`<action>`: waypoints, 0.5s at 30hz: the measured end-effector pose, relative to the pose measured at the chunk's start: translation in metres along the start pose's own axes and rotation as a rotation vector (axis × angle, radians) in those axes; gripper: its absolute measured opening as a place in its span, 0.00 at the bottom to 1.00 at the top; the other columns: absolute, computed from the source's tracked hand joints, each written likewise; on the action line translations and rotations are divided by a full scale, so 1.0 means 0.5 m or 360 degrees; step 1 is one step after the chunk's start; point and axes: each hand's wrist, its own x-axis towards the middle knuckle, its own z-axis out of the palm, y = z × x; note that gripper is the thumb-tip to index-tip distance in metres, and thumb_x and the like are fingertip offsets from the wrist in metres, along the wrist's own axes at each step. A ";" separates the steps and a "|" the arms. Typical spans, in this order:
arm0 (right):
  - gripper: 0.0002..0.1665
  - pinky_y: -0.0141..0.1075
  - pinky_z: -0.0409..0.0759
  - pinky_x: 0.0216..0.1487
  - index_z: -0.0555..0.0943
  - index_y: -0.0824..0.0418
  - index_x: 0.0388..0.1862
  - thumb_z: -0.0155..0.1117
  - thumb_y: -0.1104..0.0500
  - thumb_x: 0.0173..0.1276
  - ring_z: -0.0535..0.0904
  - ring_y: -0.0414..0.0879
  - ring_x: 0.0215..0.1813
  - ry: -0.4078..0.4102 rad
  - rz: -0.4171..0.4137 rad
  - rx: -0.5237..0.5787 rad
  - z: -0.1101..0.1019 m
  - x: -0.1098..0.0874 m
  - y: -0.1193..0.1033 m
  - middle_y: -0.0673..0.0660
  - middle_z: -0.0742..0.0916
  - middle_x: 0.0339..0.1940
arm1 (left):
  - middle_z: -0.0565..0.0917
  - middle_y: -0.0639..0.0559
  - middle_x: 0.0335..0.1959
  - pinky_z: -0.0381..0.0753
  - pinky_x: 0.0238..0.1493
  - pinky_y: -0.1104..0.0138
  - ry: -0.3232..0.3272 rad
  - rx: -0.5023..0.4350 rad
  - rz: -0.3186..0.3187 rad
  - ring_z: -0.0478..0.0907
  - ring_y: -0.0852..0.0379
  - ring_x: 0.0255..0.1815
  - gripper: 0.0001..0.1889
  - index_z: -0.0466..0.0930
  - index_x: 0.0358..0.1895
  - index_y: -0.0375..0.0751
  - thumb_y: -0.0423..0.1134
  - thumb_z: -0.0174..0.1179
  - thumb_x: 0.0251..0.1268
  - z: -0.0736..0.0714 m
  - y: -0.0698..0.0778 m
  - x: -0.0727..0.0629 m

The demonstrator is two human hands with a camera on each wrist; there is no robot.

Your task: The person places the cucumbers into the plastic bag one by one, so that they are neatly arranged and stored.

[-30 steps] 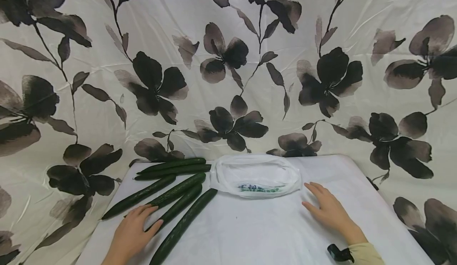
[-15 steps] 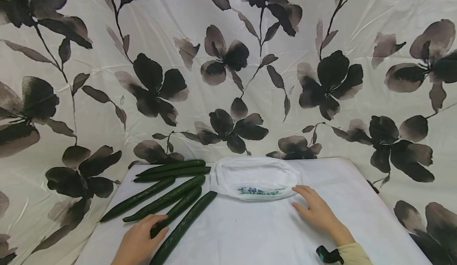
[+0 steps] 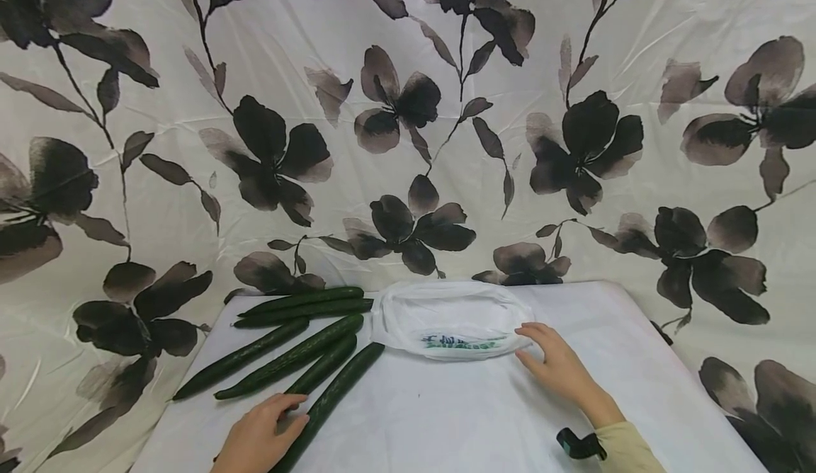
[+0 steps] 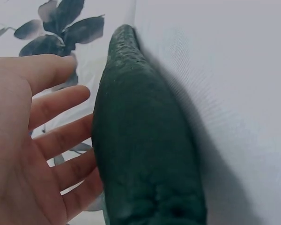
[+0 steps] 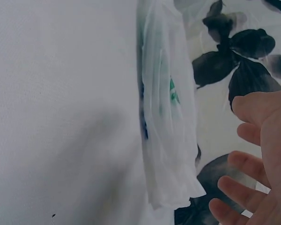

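Observation:
Several long dark green cucumbers [image 3: 290, 360] lie fanned out on the left side of the white table. My left hand [image 3: 260, 434] is over the near end of one of them, beside the frontmost cucumber [image 3: 344, 386]. In the left wrist view its fingers are spread and loose along the left side of a cucumber [image 4: 145, 136]; whether they touch it I cannot tell. A white plastic bag [image 3: 389, 333] with green print stands with its mouth spread wide at the table's back middle. My right hand [image 3: 561, 367] is at the bag's right front rim, fingers extended and holding nothing.
The white-covered table [image 3: 459, 416] ends just behind the bag and cucumbers. A floral cloth [image 3: 408, 154] hangs behind and at both sides. A black strap-mounted device [image 3: 579, 445] is on the right wrist, by a pale sleeve [image 3: 627, 448].
My left hand has shifted right and nearer to me, toward the frontmost cucumber. My right hand has moved left, up to the bag's rim. The cucumbers and the bag look unmoved.

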 end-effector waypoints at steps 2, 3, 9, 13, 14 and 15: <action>0.23 0.56 0.71 0.60 0.80 0.60 0.58 0.71 0.58 0.63 0.72 0.58 0.63 0.0016 -0.0009 0.0012 0.002 0.004 0.001 0.59 0.78 0.59 | 0.83 0.58 0.48 0.81 0.37 0.57 -0.0028 -0.0011 0.0009 0.81 0.59 0.40 0.19 0.84 0.51 0.56 0.57 0.67 0.58 0.000 -0.001 0.001; 0.23 0.56 0.71 0.60 0.80 0.60 0.57 0.71 0.59 0.63 0.72 0.58 0.62 0.0026 -0.0014 0.0018 0.003 0.005 0.003 0.59 0.79 0.59 | 0.83 0.58 0.48 0.81 0.37 0.57 -0.0044 -0.0018 0.0011 0.81 0.59 0.41 0.20 0.83 0.52 0.55 0.57 0.67 0.58 0.000 -0.002 0.001; 0.20 0.56 0.70 0.60 0.81 0.62 0.54 0.70 0.60 0.64 0.72 0.59 0.62 0.0032 -0.0016 0.0068 0.007 0.019 0.003 0.61 0.80 0.58 | 0.83 0.59 0.47 0.80 0.34 0.57 -0.0093 -0.0026 0.0007 0.80 0.60 0.39 0.20 0.83 0.52 0.55 0.56 0.67 0.58 0.003 -0.003 0.002; 0.19 0.56 0.70 0.60 0.81 0.61 0.55 0.69 0.59 0.65 0.72 0.59 0.62 0.0023 0.0010 0.0097 0.006 0.033 0.002 0.60 0.79 0.58 | 0.83 0.60 0.45 0.80 0.33 0.57 -0.0094 -0.0004 0.0001 0.80 0.60 0.39 0.21 0.83 0.52 0.54 0.57 0.67 0.58 0.007 -0.006 0.005; 0.19 0.56 0.70 0.60 0.81 0.61 0.55 0.69 0.59 0.65 0.72 0.59 0.62 0.0021 0.0015 0.0099 0.006 0.037 0.003 0.60 0.79 0.58 | 0.83 0.60 0.45 0.80 0.33 0.57 -0.0098 0.0003 -0.0007 0.79 0.60 0.39 0.22 0.83 0.52 0.54 0.58 0.67 0.57 0.008 -0.007 0.006; 0.19 0.56 0.70 0.60 0.81 0.61 0.55 0.69 0.59 0.65 0.72 0.59 0.62 0.0017 0.0016 0.0097 0.006 0.041 0.003 0.60 0.79 0.58 | 0.82 0.60 0.44 0.80 0.33 0.57 -0.0103 0.0011 -0.0013 0.79 0.60 0.39 0.22 0.83 0.52 0.55 0.58 0.67 0.57 0.009 -0.008 0.007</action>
